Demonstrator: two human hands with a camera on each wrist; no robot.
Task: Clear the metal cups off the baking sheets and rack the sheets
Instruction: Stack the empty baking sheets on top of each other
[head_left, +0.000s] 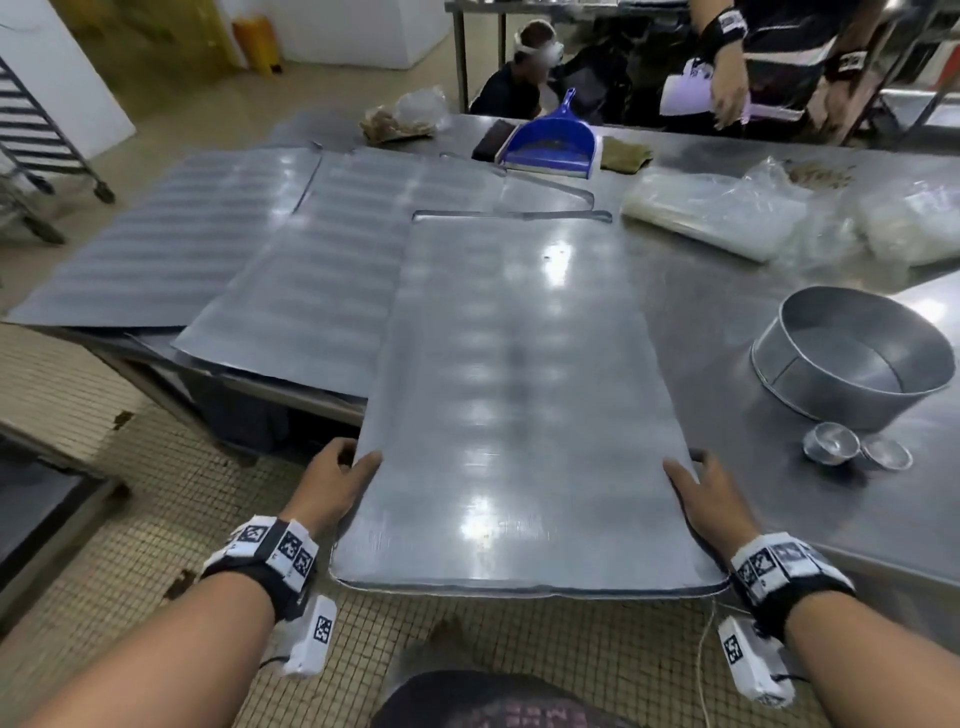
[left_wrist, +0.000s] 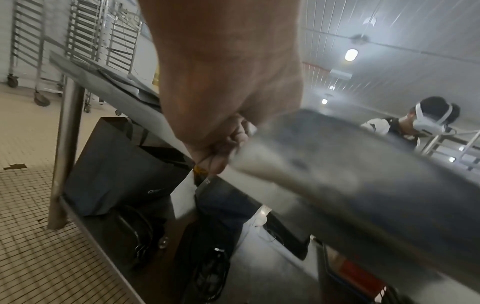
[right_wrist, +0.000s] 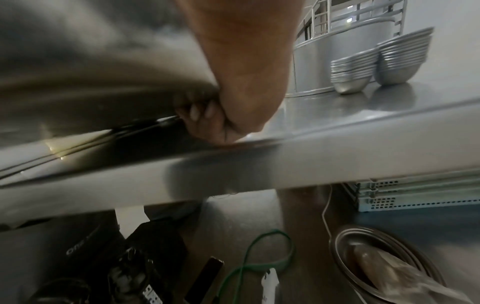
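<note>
A bare baking sheet (head_left: 509, 395) lies lengthwise before me, its near end past the table edge. My left hand (head_left: 340, 475) grips its left side, thumb on top and fingers curled under (left_wrist: 228, 148). My right hand (head_left: 701, 493) grips the right side the same way, fingers (right_wrist: 205, 115) tucked beneath the sheet (right_wrist: 91, 61). Two more bare sheets (head_left: 311, 291) (head_left: 171, 239) overlap to the left. Two stacks of metal cups (head_left: 831, 441) (right_wrist: 376, 61) stand on the table at right.
A large round metal pan (head_left: 852, 358) sits behind the cups. A blue dustpan (head_left: 553, 140) and plastic bags (head_left: 727, 213) lie further back. A wheeled tray rack (head_left: 31, 140) stands far left. Two other people are beyond the table. Bags sit on the lower shelf (left_wrist: 116, 164).
</note>
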